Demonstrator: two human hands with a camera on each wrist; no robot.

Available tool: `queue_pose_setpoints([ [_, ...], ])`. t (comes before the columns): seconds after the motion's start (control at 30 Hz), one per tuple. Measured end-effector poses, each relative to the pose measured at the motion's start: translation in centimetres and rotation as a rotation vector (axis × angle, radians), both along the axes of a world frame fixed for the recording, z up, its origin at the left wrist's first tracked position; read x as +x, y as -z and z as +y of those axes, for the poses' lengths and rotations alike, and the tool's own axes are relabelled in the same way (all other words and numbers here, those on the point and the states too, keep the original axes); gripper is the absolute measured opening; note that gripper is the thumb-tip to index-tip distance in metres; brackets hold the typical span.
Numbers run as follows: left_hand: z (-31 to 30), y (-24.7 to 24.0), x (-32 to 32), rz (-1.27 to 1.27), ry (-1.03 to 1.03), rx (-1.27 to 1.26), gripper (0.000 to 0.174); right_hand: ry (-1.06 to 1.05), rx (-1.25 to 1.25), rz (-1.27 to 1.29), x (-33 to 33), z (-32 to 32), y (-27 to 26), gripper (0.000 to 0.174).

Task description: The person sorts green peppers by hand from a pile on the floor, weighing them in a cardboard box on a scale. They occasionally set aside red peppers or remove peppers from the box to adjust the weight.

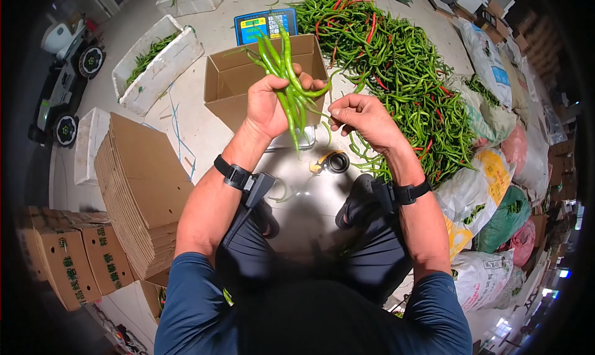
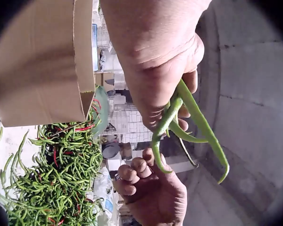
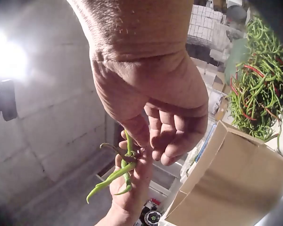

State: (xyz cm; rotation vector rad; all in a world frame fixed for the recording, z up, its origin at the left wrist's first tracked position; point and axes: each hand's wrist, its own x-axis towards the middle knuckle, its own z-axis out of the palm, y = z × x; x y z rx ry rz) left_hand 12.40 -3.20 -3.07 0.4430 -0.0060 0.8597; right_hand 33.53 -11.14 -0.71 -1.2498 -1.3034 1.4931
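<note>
A person seated low over a pale floor, seen from their own head. The left hand, palm up, is clamped around a bunch of long green chili peppers, held up in front of the near right corner of an open cardboard box; stems and tips stick out at both ends of the fist. The right hand is just beside it, thumb and forefinger close together next to a thin pepper end; whether they pinch it, I cannot tell.

Past the box's far edge stands a blue scale display. Beyond its right edge, a large pile of green peppers, flecked with red ones, covers the floor. Left of the box are a white foam box and stacked flattened cardboard. Filled sacks line the floor's right edge.
</note>
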Motion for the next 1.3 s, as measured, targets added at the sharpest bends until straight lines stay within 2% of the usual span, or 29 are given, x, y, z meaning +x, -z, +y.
queue_pose_setpoints([
  [0.17, -0.1, -0.4, -0.3, -0.038, 0.012, 0.008, 0.031, -0.022, -0.024, -0.007, -0.5, -0.1, 0.1, 0.021],
  [0.23, -0.2, -0.5, -0.3, 0.046, -0.077, -0.006, 0.032, -0.029, -0.024, -0.022, -0.8, -0.1, 0.1, 0.021],
  [0.4, 0.1, -0.4, -0.7, 0.078, -0.092, 0.033, 0.030, -0.040, -0.024, -0.046, -1.0, -0.1, -0.1, 0.023],
  [0.6, -0.1, -0.4, -0.3, 0.074, -0.142, 0.092, 0.029, -0.132, -0.048, 0.085, -3.0, -0.7, 0.5, 0.027],
  [0.67, -0.1, -0.3, -0.3, 0.083, -0.148, 0.114, 0.029, -0.103, -0.157, 0.310, -4.0, -0.9, 1.5, 0.029],
  [0.8, -0.7, -0.6, 0.1, 0.102, -0.173, 0.148, 0.028, -0.121, -0.164, 0.421, -5.1, -1.3, 1.0, 0.030],
  [0.97, -0.5, -0.6, -0.1, 0.069, -0.150, 0.144, 0.028, -0.048, -0.129, 0.397, -5.2, -1.1, 1.7, 0.029],
  [1.03, -0.1, -0.5, -0.6, 0.080, -0.153, 0.073, 0.033, -0.031, -0.091, 0.407, -5.3, -1.1, 1.3, 0.028],
  [1.27, 1.0, -1.2, -2.2, 0.087, -0.209, 0.124, 0.039, 0.039, 0.061, 0.208, -4.6, -1.9, 0.4, 0.026],
  [1.3, 1.2, -1.2, -2.7, 0.056, -0.193, 0.109, 0.042, 0.044, 0.104, 0.104, -4.2, -2.0, 0.1, 0.025],
])
